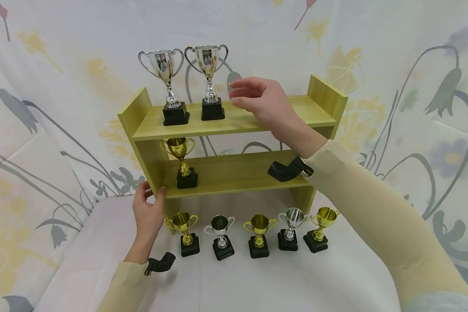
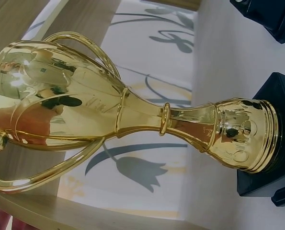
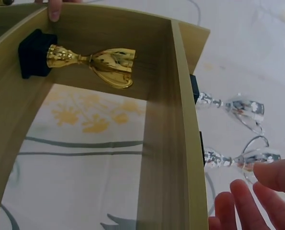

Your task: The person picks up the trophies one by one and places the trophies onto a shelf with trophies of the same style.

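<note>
My left hand (image 1: pixel 149 212) grips the left side panel of the wooden shelf (image 1: pixel 234 190), its thumb on the front edge. Just inside that panel, a gold trophy cup (image 1: pixel 184 162) stands on the middle board. My right hand (image 1: pixel 263 102) is raised over the top board, fingers loosely bent, holding nothing. Nearest to it is a silver trophy cup (image 1: pixel 209 82), apart from the fingertips. Another silver trophy cup (image 1: pixel 167 84) stands to the left. In the left wrist view a gold trophy cup (image 2: pixel 147 115) appears large; the right wrist view shows my right fingers (image 3: pixel 240 196) spread apart.
On the white tabletop (image 1: pixel 257 286), several small cups stand in a row before the shelf, among them a gold cup (image 1: pixel 259 234) and a silver cup (image 1: pixel 220 236). A flower-patterned cloth (image 1: pixel 394 108) hangs behind. The shelf's raised right end panel (image 1: pixel 327 102) stands beyond my right hand.
</note>
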The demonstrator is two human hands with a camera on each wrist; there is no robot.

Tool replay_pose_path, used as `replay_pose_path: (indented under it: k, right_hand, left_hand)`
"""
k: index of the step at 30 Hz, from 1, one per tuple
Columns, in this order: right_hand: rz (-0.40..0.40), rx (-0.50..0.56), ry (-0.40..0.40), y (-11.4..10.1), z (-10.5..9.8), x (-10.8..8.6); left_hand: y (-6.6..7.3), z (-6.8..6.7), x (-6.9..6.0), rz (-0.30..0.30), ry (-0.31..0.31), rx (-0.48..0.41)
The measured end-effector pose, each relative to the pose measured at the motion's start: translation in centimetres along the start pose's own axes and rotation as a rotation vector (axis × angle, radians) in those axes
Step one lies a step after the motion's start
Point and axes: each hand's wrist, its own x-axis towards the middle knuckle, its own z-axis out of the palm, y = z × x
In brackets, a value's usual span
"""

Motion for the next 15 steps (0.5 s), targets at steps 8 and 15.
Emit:
replay_pose_path:
  k: [8,15]
  right_hand:
    - [-0.122,0.05,0.066,0.1,-0.6,-1.7]
    - [-0.164,0.051,0.085,0.0,-1.1,-3.1]
  left_hand:
    - [-0.1,-0.1,0.0,0.003,0.001,0.003]
    - [0.0,0.0,0.0,0.006,0.001,-0.002]
